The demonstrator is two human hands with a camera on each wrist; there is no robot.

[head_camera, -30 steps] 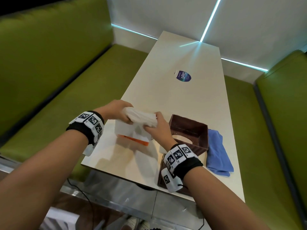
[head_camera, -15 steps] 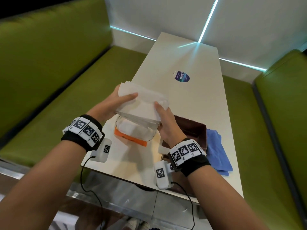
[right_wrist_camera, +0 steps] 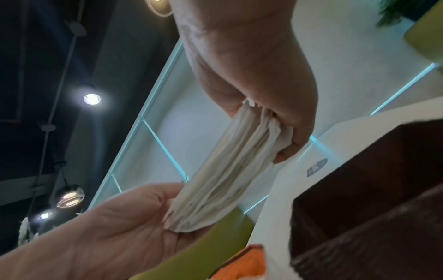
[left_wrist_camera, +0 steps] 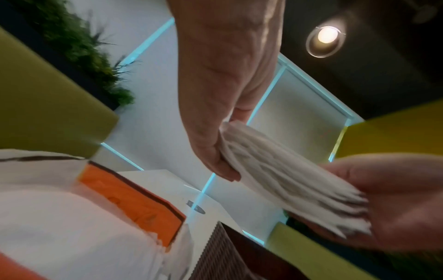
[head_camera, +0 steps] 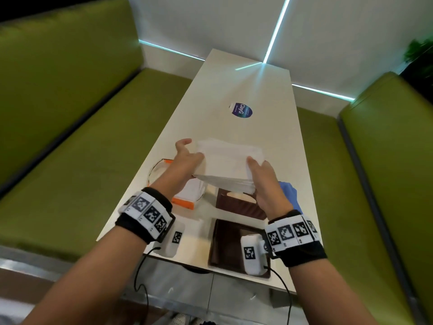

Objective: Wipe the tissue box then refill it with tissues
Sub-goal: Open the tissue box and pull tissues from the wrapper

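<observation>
Both hands, left [head_camera: 187,158] and right [head_camera: 264,181], grip the tissue stack [head_camera: 230,160], now lifted clear of its pack [head_camera: 187,195].

We see a soft, layered paper tissue stack [head_camera: 230,160], a glossy plastic-wrapped refill pack [head_camera: 187,195], a ribbed dark brown tissue box [head_camera: 241,206], a blue cloth [head_camera: 289,192], and a smooth, faintly glossy white table [head_camera: 234,127].

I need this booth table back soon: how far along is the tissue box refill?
Likely past wiping: the blue cloth lies set aside on the table. In hand: the left hand and right hand hold a tissue stack in the air, clear of the orange pack. Left: load it into the open brown tissue box, then fit the flat brown panel.
</observation>
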